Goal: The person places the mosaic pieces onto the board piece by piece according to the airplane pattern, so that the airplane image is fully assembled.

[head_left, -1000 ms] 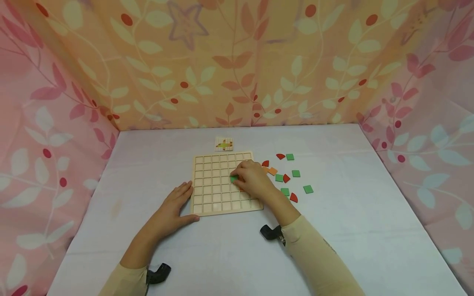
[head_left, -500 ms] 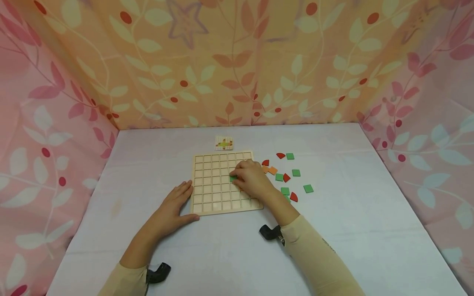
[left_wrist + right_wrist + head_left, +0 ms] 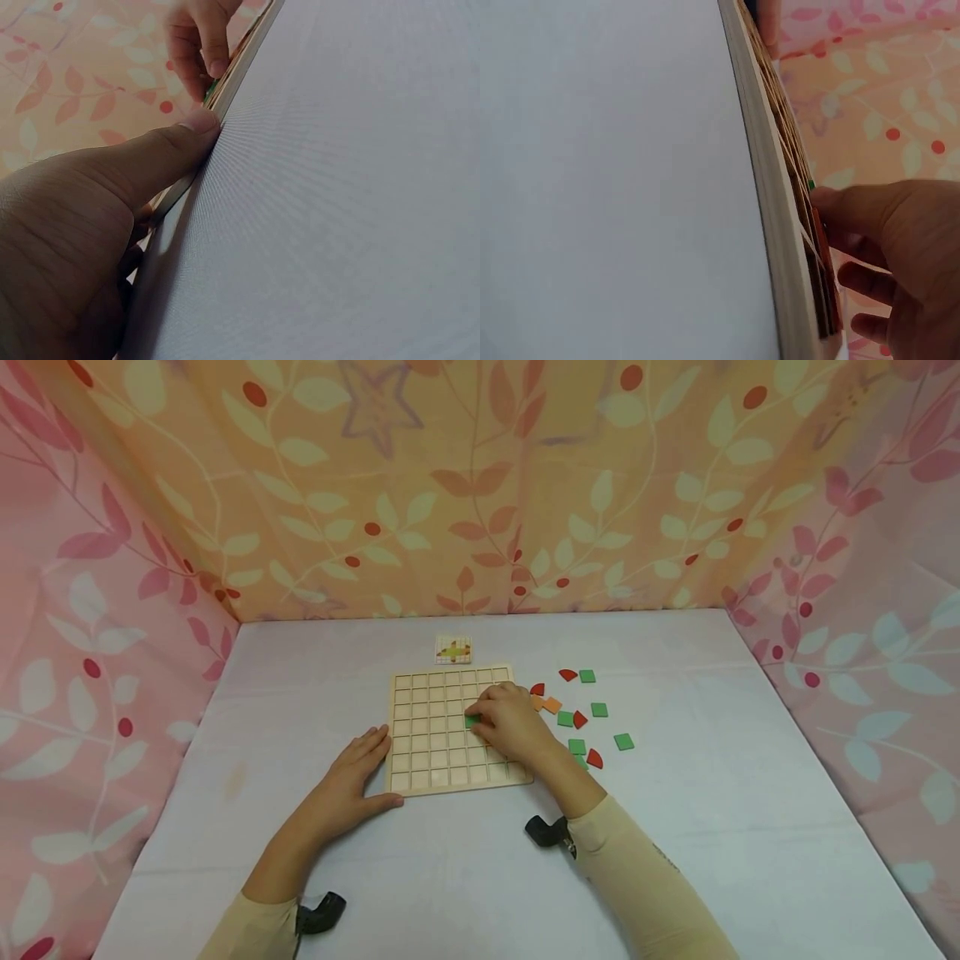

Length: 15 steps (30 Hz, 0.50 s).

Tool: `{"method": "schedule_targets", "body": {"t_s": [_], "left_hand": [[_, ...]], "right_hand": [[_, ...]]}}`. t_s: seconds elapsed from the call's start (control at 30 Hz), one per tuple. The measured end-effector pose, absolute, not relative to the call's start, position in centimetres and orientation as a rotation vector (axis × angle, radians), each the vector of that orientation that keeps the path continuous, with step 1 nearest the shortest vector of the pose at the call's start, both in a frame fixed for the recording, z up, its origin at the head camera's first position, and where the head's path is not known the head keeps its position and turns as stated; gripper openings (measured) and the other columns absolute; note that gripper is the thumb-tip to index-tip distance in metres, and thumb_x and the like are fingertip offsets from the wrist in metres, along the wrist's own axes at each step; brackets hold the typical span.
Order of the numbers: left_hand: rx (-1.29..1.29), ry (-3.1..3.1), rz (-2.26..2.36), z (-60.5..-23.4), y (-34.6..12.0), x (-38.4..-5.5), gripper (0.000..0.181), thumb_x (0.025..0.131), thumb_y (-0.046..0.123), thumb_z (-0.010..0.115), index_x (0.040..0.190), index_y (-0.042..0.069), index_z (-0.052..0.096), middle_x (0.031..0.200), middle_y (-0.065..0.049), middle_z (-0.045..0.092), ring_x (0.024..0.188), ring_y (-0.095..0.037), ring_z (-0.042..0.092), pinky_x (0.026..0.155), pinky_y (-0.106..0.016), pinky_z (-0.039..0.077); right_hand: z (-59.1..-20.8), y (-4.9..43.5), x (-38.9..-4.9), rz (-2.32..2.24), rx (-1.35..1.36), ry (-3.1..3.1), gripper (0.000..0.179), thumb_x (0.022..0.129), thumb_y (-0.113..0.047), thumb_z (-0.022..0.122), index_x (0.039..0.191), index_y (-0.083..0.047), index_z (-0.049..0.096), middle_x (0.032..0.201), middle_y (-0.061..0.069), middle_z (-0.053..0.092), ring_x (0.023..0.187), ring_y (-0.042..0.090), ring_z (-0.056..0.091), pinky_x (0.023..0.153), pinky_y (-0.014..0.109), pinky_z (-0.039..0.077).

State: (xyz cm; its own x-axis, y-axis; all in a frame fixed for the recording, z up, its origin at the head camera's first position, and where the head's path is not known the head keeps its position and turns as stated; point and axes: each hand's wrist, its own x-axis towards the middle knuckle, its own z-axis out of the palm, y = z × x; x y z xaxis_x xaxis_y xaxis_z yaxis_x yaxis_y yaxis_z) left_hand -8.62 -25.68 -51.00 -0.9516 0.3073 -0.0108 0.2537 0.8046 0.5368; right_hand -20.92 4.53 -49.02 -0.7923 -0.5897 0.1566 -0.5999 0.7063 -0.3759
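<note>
A wooden grid board (image 3: 431, 744) lies on the white-covered table. My left hand (image 3: 347, 783) rests against it, fairly straight fingers along the left edge and thumb (image 3: 169, 154) at the near corner. Over the right half of the board, my right hand (image 3: 516, 725) pinches a green square tile (image 3: 472, 722) at a cell near the middle. The hand covers several cells. In the right wrist view, a red-orange piece (image 3: 821, 236) shows in the grid beneath the fingers, and only a sliver of the green tile appears at the thumb tip.
A small picture card (image 3: 453, 650) lies behind the board. To the right are scattered green squares (image 3: 598, 710), red quarter-round pieces (image 3: 595, 759) and orange pieces (image 3: 552, 705). Patterned cloth (image 3: 480, 510) hangs behind the table and along both sides.
My right hand has shifted very slightly at the same cell with the green tile. A bit of orange visible under it a second ago is now hidden. My left hand stays put.
</note>
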Motion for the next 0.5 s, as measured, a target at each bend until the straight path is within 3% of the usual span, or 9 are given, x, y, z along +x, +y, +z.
{"method": "schedule_targets", "body": {"t_s": [0.23,0.5], "left_hand": [[0.463,2.903,0.840,-51.3,-25.8,-8.8,0.108,0.081,0.054,0.083,0.160,0.003,0.031,0.171,-0.006,0.021,0.159,-0.030,0.014,0.128,-0.051,0.014],[0.477,2.917,0.854,-51.6,-25.8,-8.7,0.107,0.081,0.055,0.082,0.159,0.002,0.032,0.171,-0.008,0.022,0.158,-0.031,0.016,0.129,-0.048,0.013]], "right_hand": [[-46.5,6.6,-21.6,0.673,1.109,-2.932,0.029,0.095,-0.026,0.073,0.123,-0.017,0.075,0.121,-0.002,0.070,0.121,0.023,0.057,0.107,0.046,0.044],[-43.1,11.4,-21.9,0.700,1.036,-2.903,0.029,0.095,-0.024,0.075,0.123,-0.016,0.075,0.121,0.000,0.070,0.121,0.024,0.058,0.108,0.047,0.046]]}}
